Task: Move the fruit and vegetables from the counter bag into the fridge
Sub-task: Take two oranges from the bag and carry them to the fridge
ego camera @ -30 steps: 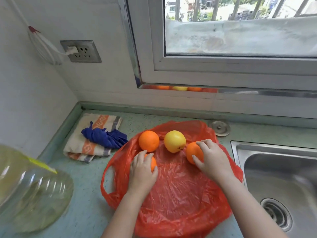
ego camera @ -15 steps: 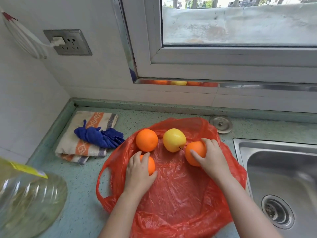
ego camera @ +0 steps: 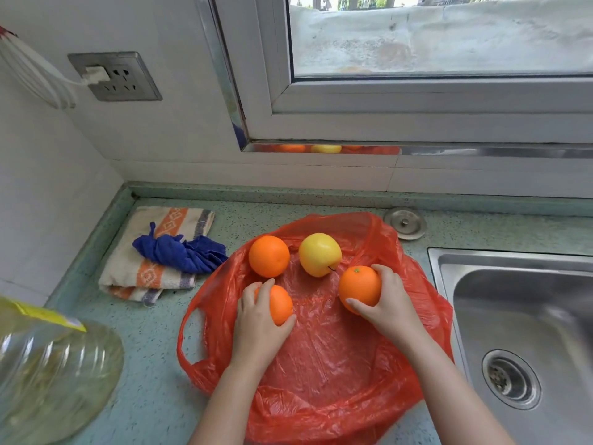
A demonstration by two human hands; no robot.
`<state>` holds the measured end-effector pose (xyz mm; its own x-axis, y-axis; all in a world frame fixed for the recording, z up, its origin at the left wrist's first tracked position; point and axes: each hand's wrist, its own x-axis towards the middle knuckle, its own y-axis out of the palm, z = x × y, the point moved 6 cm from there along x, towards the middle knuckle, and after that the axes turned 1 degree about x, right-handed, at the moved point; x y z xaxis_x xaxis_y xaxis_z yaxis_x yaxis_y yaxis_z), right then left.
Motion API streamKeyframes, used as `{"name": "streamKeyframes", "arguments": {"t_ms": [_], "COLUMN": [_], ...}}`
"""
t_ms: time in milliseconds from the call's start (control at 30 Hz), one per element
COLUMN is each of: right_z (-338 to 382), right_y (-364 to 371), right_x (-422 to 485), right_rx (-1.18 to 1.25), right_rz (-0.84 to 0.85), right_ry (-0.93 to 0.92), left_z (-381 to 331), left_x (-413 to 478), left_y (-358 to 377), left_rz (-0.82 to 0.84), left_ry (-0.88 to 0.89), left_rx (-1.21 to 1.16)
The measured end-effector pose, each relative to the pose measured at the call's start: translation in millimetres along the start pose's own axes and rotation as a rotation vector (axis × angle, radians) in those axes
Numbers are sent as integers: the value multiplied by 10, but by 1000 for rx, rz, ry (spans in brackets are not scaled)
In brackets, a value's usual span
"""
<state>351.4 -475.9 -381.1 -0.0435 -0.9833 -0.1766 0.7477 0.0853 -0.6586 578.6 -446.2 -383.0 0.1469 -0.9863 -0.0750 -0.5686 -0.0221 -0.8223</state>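
Red bag (ego camera: 321,374) spread open on surface (ego camera: 150,390), beside sink (ego camera: 526,303). Left hand (ego camera: 258,326) curled over smaller orange (ego camera: 282,305); right hand (ego camera: 390,308) grips bigger orange (ego camera: 357,289). Third orange (ego camera: 269,255) and yellow apple (ego camera: 319,254) lie loose on bag behind hands. Blue cloth (ego camera: 183,253) on towel (ego camera: 150,277), left.

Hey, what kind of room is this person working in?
Most likely a home kitchen. A stainless steel sink with a drain is set into a speckled green counter under a window, and a striped towel lies beside a red bag of fruit.
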Motion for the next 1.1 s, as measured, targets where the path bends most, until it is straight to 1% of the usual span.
{"name": "streamKeyframes", "arguments": {"t_ms": [100, 167, 400, 667, 867, 967, 1100], "right_z": [3, 16, 111, 237, 285, 310, 315], "right_y": [52, 56, -45, -417, -747, -931, -1137], "right_x": [-47, -73, -238, -750, -1232, -1564, -2114], "right_rx": [29, 41, 92, 175, 200, 230, 271], "right_rz": [36, 34, -1, -124, -274, -346, -457], "right_ry": [3, -4, -40, -102, -99, -93, -52], "left_z": [-71, -114, -317, -657, -925, -1083, -1300], "left_x": [-65, -118, -301, -601, -863, -1034, -1302], "left_y": [-65, -109, -230, -408, -512, -524, -528], "left_rz": [-50, -60, -38, 12, 79, 131, 249], "left_ry": [-32, -52, -13, 66, 156, 235, 329], "left_rx": [-213, -300, -379, -470, -539, -549, -587]}}
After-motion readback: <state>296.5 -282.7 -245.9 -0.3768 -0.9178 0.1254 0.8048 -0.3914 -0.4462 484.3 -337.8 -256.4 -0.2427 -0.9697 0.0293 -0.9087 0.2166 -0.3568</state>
